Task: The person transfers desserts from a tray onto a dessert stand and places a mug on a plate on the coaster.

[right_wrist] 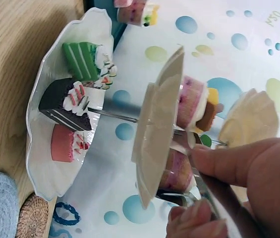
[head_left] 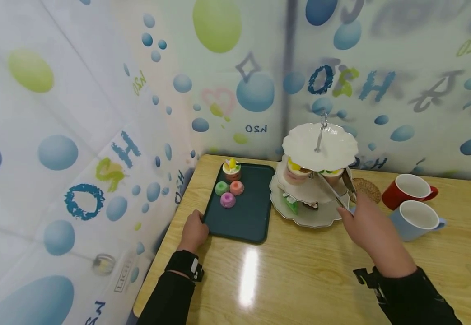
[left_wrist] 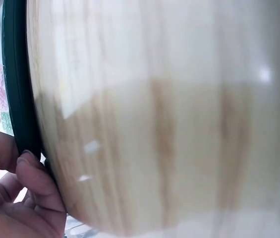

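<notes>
My left hand (head_left: pixel 194 232) grips the near left corner of a dark green tray (head_left: pixel 239 228); in the left wrist view, thumb and fingers pinch its rim (left_wrist: pixel 21 99). On the tray sit a cupcake (head_left: pixel 232 172) and three small ring cakes, green (head_left: pixel 221 188), orange (head_left: pixel 237 188) and purple (head_left: pixel 228 200). My right hand (head_left: pixel 371 225) holds metal tongs (head_left: pixel 333 192) at the middle plate of a white tiered stand (head_left: pixel 306 146). The tong arms stand either side of the right cupcake (right_wrist: pixel 177 171). Another cupcake (right_wrist: pixel 192 101) stands beside it.
Green (right_wrist: pixel 80 60), dark (right_wrist: pixel 55 101) and pink (right_wrist: pixel 62 144) cake slices lie on the stand's bottom plate. Right of the stand are a red mug (head_left: pixel 394 194), a blue mug (head_left: pixel 410 225) and a woven coaster (head_left: pixel 366 189). A patterned curtain (head_left: pixel 219 113) hangs behind the table.
</notes>
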Demonstrator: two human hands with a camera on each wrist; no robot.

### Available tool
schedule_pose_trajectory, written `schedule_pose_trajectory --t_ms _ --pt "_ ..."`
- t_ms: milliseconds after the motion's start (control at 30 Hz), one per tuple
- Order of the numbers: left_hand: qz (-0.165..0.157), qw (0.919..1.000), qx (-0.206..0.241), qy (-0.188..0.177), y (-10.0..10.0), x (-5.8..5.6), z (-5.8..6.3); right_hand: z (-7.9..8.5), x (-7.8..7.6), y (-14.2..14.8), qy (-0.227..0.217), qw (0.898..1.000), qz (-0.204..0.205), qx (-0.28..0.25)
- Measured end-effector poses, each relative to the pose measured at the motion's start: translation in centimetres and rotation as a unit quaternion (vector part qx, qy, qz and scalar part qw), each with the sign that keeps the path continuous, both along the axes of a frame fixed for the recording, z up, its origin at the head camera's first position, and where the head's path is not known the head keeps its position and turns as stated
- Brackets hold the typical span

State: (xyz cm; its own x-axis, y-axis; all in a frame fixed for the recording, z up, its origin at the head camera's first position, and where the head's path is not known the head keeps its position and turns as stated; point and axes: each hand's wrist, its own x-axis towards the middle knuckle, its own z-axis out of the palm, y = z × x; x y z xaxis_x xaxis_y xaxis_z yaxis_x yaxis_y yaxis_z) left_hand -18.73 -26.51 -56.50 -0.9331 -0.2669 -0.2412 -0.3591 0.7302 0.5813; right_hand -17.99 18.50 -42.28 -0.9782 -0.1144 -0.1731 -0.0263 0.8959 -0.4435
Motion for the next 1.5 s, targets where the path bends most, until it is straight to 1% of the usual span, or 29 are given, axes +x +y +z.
schedule_pose_trajectory --t_ms 133,233,400,500,700,833,967,1067,1233,1300,1367,1433,1500 --pt "-0.001 1.0 0.007 0.003 0.2 0.0 -0.1 -0.1 -1.3 -0.4 0.009 1.0 -0.014 -0.001" --pt "-0.002 0.9999 0.011 0.005 0.3 0.1 -0.2 -0.1 -1.7 -0.4 0.016 1.0 -0.012 0.003" --pt "-0.003 1.0 0.007 0.004 0.4 0.1 -0.4 -0.1 -1.6 -0.1 0.008 1.0 -0.015 0.006" --pt "-0.003 1.0 0.006 0.004 0.3 0.1 -0.5 0.0 -1.3 -0.1 -0.007 1.0 -0.022 0.012" --pt "0.005 0.9999 0.008 0.003 0.1 0.2 -0.8 0.4 -1.2 -0.4 -0.021 1.0 -0.006 0.009" --pt "0.008 0.9999 0.01 0.002 0.0 0.3 -1.0 0.2 -1.3 -0.8 -0.005 1.0 0.009 0.013" --pt "0.007 0.9999 0.012 0.003 0.0 0.2 -0.9 0.0 -1.1 -0.9 0.013 1.0 0.012 0.019" --pt "0.01 0.9998 0.015 0.003 0.1 0.0 -0.7 -0.2 -0.3 -0.7 0.029 0.999 0.011 0.01" --pt "0.004 0.9999 0.01 0.003 0.3 -0.2 -0.4 -0.7 2.5 -0.8 0.064 0.997 0.037 -0.029" --pt "0.003 0.9999 0.006 0.007 0.3 -0.2 -0.2 -1.1 3.5 -1.6 0.082 0.994 0.051 -0.051" --pt "0.002 0.9999 0.005 0.012 0.3 -0.2 0.0 -1.6 4.2 -3.0 0.092 0.991 0.061 -0.073" --pt "0.004 0.9999 0.003 0.013 0.2 -0.1 0.1 -2.0 4.6 -4.6 0.092 0.989 0.071 -0.09" --pt "-0.001 1.0 0.0 0.008 0.0 0.2 0.1 -2.3 4.7 -6.2 0.085 0.988 0.083 -0.098"
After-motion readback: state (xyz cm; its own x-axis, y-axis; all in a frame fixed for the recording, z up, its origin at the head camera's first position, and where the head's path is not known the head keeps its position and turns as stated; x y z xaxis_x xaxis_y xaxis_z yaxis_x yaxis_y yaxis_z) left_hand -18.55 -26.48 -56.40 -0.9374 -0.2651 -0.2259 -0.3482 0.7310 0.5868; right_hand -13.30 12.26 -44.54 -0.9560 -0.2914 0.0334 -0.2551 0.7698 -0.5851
